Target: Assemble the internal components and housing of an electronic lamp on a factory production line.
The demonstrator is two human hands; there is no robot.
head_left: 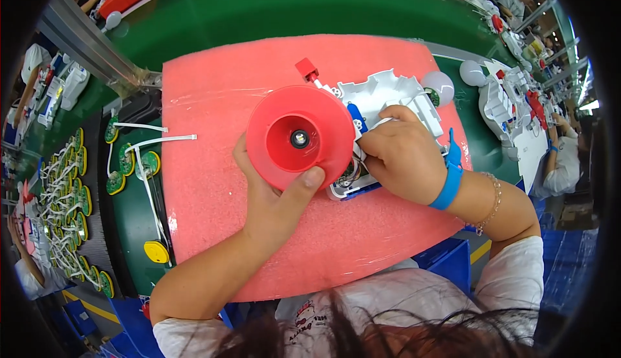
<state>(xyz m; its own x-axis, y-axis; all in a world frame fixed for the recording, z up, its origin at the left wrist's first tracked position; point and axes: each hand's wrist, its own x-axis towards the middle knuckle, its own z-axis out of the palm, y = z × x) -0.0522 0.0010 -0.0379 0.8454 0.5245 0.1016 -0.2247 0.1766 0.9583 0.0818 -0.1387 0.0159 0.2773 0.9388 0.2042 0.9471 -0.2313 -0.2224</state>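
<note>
My left hand (275, 193) grips a round red plastic funnel-shaped disc (299, 137) from below, thumb on its rim; a small dark metal hub shows at its centre. My right hand (402, 152), with a blue wristband, presses on a white plastic housing (388, 96) just right of the disc, fingers curled at the housing's edge where blue parts and a small circuit board (349, 173) show. A small red connector (306, 69) on a wire lies above the disc. All rest on a pink foam mat (213, 164).
A green conveyor belt (291, 9) runs behind the mat. At left lie several round green-and-yellow boards (132, 164) with white cables. A white bulb-like dome (440, 86) and more white housings (501, 102) sit at right. Other workers sit along the right edge.
</note>
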